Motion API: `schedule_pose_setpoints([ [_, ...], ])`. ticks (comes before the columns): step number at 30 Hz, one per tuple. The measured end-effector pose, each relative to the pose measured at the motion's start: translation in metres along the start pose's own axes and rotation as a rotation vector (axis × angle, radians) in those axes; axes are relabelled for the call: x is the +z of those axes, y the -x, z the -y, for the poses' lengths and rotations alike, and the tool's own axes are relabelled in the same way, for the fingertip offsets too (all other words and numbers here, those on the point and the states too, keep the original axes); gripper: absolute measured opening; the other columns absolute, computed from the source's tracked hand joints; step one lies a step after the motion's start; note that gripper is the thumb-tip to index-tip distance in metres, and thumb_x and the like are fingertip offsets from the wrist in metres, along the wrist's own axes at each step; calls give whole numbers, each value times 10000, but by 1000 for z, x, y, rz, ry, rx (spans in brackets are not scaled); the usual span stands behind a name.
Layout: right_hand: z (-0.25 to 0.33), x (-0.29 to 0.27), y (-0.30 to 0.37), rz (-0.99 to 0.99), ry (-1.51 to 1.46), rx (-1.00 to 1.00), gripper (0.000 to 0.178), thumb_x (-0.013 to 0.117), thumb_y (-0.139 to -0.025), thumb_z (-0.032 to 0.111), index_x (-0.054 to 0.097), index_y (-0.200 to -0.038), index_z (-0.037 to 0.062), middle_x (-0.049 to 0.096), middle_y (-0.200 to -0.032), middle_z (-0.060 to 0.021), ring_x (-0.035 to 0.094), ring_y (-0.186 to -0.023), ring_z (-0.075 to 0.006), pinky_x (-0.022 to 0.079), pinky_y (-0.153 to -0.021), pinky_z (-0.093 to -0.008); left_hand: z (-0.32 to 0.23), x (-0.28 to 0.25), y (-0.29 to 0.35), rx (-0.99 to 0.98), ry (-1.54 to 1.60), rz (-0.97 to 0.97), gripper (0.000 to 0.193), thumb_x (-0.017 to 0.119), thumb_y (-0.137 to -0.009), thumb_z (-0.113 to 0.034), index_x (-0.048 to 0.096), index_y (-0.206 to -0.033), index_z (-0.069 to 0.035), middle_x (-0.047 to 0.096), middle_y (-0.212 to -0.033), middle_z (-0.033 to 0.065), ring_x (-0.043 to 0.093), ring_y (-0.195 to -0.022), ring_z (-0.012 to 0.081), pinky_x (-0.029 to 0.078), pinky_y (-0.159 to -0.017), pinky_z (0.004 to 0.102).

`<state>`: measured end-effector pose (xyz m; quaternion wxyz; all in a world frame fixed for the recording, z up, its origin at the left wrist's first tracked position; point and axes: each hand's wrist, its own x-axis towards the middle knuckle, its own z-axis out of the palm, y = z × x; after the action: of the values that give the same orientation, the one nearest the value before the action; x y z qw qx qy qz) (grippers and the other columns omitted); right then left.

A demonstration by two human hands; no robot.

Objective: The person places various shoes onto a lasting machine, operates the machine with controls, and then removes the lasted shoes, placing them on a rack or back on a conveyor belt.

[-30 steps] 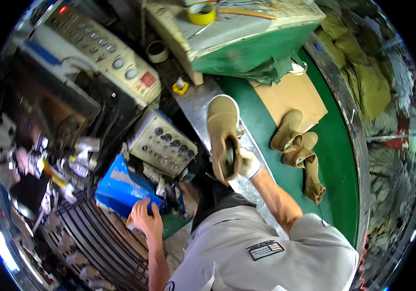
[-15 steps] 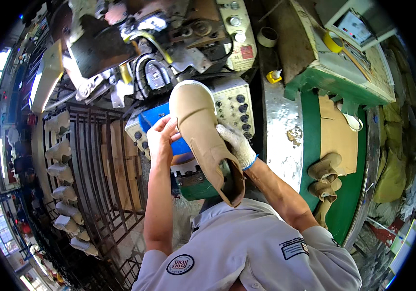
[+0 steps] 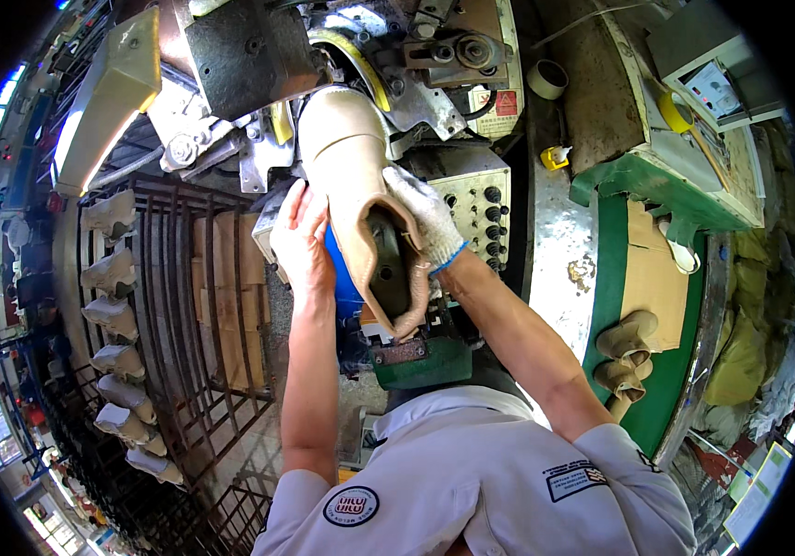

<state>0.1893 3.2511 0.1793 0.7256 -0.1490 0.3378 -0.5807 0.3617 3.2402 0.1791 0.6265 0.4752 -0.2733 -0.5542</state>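
A beige shoe upper [image 3: 346, 153] is held between both my hands, its toe pointing away from me into the jaws of a machine [image 3: 360, 56]. Through the opening at its heel end a dark last [image 3: 388, 269] shows inside. My bare left hand [image 3: 303, 239] grips the left side of the upper, the fingers partly bent. My right hand [image 3: 420, 211], in a white knitted glove with a blue cuff, clasps the right side near the opening. Whether the toe touches the machine's curved yellow-edged band [image 3: 360, 60] I cannot tell.
A control box with black knobs [image 3: 485, 208] sits right of the shoe. On the left stands a metal rack [image 3: 203, 306] beside a row of pale lasted shoes [image 3: 114, 320]. At right, several beige uppers [image 3: 629, 338] lie on a green belt [image 3: 661, 389] near a roll of tape [image 3: 547, 80].
Both hands have carried the shoe upper forward, away from me, and its toe is now at the machine's jaws. The heel opening has turned more toward me.
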Motion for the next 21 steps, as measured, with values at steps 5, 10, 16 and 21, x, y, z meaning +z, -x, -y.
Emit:
schedule_pose_setpoints([
  [5, -11, -5, -9, -64, 111, -56, 640, 671, -1015, 283, 458, -1504, -72, 606, -1405, -149, 596, -1221, -193, 483, -1046, -324, 34, 3, 19, -331, -22, 48, 512, 498, -1104, -426, 628, -1336, 12, 712, -1202, 105, 681, -1029, 181, 546, -926, 349],
  [10, -8, 6, 0, -87, 222, -124, 568, 683, -1010, 283, 543, -1440, -60, 646, -1341, -139, 619, -1176, -187, 505, -1009, -321, 35, -4, 20, -423, 139, 112, 575, 413, -1119, -468, 498, -1464, -16, 661, -1317, 119, 682, -1133, 216, 556, -987, 379],
  [16, -3, 2, -4, -111, 123, -25, 421, 679, -1017, 272, 632, -1325, -11, 701, -1196, -81, 664, -1038, -148, 548, -914, -315, 46, -1, 20, -398, 122, 109, 567, 417, -1121, -476, 589, -1351, 12, 702, -1203, 113, 690, -1036, 192, 562, -912, 368],
  [21, -7, 13, -5, -139, 141, -52, 423, 682, -1013, 279, 642, -1318, -11, 704, -1174, -70, 654, -1018, -146, 536, -909, -303, 68, -45, 5, -392, 107, 234, 451, 540, -1081, -393, 539, -1415, -90, 663, -1272, 128, 698, -1083, 203, 607, -910, 368],
])
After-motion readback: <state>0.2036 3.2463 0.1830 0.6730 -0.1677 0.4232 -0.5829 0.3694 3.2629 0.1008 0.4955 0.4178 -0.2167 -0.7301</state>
